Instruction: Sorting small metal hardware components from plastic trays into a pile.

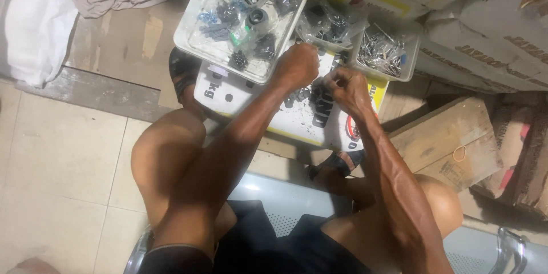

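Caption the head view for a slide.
Seated person's left hand and right hand sort small dark hardware on a sack beside clear trays.

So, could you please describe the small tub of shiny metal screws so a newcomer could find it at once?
Start at the white sack lying flat on the floor before the seated person. Three clear plastic containers sit along its far edge; take the one farthest right, just beyond the right hand. This small tub alone holds a pile of bright silvery screws, whereas the large tray holds dark bagged parts.
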